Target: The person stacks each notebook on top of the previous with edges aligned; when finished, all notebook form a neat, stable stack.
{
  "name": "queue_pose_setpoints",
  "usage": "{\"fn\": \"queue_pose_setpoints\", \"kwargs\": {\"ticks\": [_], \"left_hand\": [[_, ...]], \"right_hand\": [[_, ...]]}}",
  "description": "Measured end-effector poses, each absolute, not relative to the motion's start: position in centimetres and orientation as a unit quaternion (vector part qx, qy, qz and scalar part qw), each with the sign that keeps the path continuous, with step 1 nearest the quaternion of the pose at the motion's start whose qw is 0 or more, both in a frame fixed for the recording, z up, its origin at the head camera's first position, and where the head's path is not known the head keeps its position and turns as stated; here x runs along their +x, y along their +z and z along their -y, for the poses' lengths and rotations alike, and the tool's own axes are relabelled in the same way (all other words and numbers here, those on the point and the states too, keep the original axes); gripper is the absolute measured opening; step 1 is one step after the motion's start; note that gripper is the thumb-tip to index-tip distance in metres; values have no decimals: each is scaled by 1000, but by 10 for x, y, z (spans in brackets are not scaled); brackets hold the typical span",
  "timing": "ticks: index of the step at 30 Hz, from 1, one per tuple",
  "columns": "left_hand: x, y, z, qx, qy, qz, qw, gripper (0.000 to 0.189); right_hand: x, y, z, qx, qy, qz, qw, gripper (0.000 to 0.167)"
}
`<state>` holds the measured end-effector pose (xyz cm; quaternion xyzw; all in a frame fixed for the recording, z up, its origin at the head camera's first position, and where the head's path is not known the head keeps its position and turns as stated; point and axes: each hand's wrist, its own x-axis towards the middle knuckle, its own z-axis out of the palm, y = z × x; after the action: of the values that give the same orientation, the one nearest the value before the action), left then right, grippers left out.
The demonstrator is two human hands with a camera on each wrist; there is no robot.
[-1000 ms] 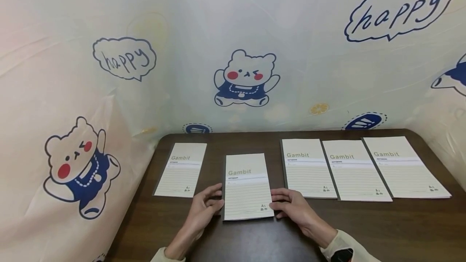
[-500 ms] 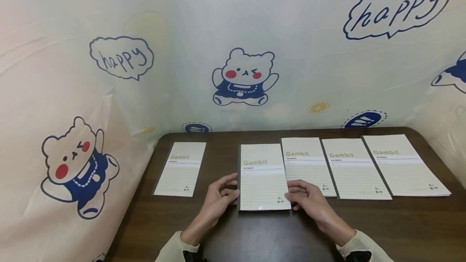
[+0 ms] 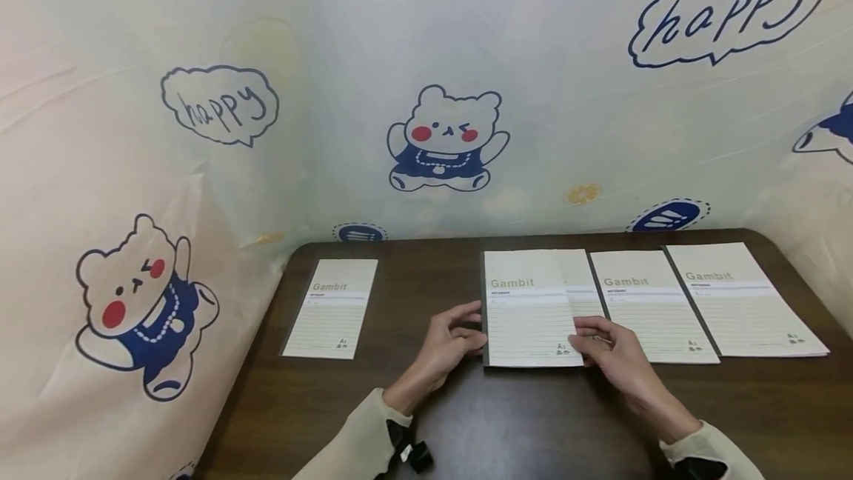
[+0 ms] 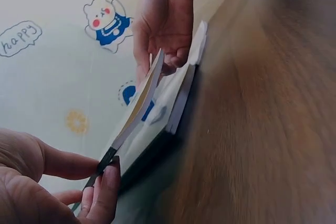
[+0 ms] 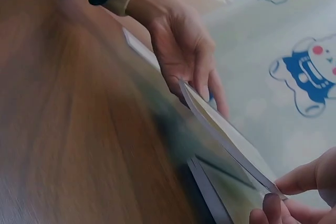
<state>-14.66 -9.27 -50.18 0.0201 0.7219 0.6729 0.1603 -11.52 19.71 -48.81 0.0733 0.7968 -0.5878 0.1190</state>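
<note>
A thin cream notebook (image 3: 526,310) printed "Gambit" is held between both hands near the middle of the table. My left hand (image 3: 453,339) pinches its dark spine side; in the left wrist view, thumb and fingers grip the spine. My right hand (image 3: 620,354) pinches its lower right corner, as the right wrist view also shows. Both wrist views have the held notebook (image 4: 137,116) raised and slightly bowed above others. From the head it overlaps the left part of another notebook (image 3: 586,302), hiding most of that cover.
Two more matching notebooks, a middle one (image 3: 656,310) and a far right one (image 3: 746,302), lie to the right in the row. A single notebook (image 3: 331,310) lies on the left of the brown table (image 3: 533,421). A printed curtain (image 3: 333,95) stands behind the table.
Both hands have carried the notebook rightward and away from the body, from the table's centre until it overlaps the leftmost notebook of the right row. The other notebooks stay put.
</note>
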Motion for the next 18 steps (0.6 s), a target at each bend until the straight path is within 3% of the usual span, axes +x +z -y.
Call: {"fn": "queue_pose_setpoints", "kwargs": {"ticks": [18], "left_hand": [[-172, -514, 38, 24, 655, -740, 152, 59]], "right_hand": [[-127, -499, -242, 61, -504, -860, 52, 46]]}}
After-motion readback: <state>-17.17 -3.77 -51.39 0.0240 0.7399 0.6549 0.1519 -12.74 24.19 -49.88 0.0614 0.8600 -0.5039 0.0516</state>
